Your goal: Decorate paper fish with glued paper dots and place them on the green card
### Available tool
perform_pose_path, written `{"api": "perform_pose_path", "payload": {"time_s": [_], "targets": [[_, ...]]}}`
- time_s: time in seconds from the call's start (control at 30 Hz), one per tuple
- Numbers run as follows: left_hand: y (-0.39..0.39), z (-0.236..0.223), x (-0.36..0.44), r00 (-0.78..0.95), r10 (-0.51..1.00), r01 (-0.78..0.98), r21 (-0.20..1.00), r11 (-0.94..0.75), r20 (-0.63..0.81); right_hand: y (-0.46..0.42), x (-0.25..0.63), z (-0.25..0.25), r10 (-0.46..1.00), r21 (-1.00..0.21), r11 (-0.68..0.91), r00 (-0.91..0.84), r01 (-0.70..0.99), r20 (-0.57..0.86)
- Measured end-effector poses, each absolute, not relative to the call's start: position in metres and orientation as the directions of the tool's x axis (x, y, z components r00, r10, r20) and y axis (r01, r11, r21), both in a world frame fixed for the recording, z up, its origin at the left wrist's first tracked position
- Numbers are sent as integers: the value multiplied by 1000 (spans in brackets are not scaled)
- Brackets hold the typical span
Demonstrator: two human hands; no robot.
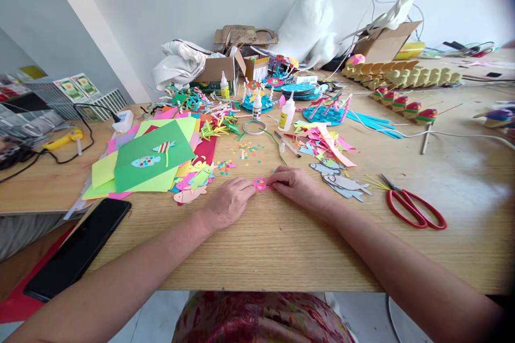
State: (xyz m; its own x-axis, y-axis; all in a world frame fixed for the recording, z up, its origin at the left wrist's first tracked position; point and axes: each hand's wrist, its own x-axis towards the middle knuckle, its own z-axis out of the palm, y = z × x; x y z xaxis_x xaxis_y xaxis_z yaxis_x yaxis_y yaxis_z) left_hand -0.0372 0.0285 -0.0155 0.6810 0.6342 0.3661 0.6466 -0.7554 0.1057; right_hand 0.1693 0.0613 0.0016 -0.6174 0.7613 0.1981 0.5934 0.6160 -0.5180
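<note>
A small pink paper fish (260, 185) with coloured dots lies between my two hands at the middle of the table. My left hand (230, 202) is closed, its fingertips on the fish's left end. From the other side, the fingers of my right hand (296, 186) pinch the right end. Just beyond are scattered paper dots (245, 151) in several colours. Grey and blue paper fish (341, 181) lie to the right of my right hand. Pink, yellow and green paper fish (193, 182) are piled left of my left hand.
Red-handled scissors (416, 209) lie at the right, a black phone (80, 246) at the left front edge. Coloured paper sheets (132, 139) carry two decorated fish. Glue bottles (286, 113), a tape ring (254, 127) and paper scraps (322, 139) stand or lie farther back.
</note>
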Motion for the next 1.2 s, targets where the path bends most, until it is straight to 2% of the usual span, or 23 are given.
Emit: {"api": "perform_pose_path", "payload": {"time_s": [0.2,0.4,0.63,0.83,1.0,1.2], "targets": [[28,-15,-36,678,637,650,106,-753,368,59,168,1,766,-480,618,-615,622,189],[28,-14,-36,681,634,650,95,-754,365,60,168,-2,761,-512,623,-611,591,219],[29,-12,-37,690,640,651,97,-753,339,64,170,-8,887,-634,435,-425,639,180],[36,3,-38,673,639,645,129,-754,373,64,172,-9,846,-571,515,-483,639,223],[56,18,-29,807,524,529,60,-846,273,64,172,-8,796,-517,593,-546,618,260],[76,23,-17,890,441,445,-11,-896,116,63,171,-9,787,-504,608,-548,614,283]]}}
